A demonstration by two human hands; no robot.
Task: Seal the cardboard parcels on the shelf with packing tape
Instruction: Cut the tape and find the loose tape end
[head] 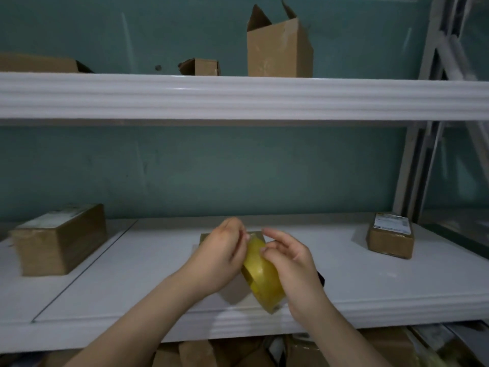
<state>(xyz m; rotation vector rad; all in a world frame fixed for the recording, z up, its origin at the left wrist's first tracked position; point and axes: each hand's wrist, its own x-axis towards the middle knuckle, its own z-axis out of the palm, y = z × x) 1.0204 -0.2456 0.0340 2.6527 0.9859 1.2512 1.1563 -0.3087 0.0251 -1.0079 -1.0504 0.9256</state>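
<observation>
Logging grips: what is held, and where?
The packing tape roll: right hand holds its right side, left hand pinches at its top edge.

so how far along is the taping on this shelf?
Looks done: left parcel and labelled right parcel both seem closed, with a glossy tape sheen. In hand: left hand and right hand hold the tape roll over the middle parcel. Left: sealing that one; its top is hidden.

White lower shelf board bears a large taped brown cardboard parcel at left, a half-hidden brown parcel mid-shelf and a small labelled brown parcel at right; white upper shelf carries a tall open cardboard box, a small brown box and a flat brown box
</observation>
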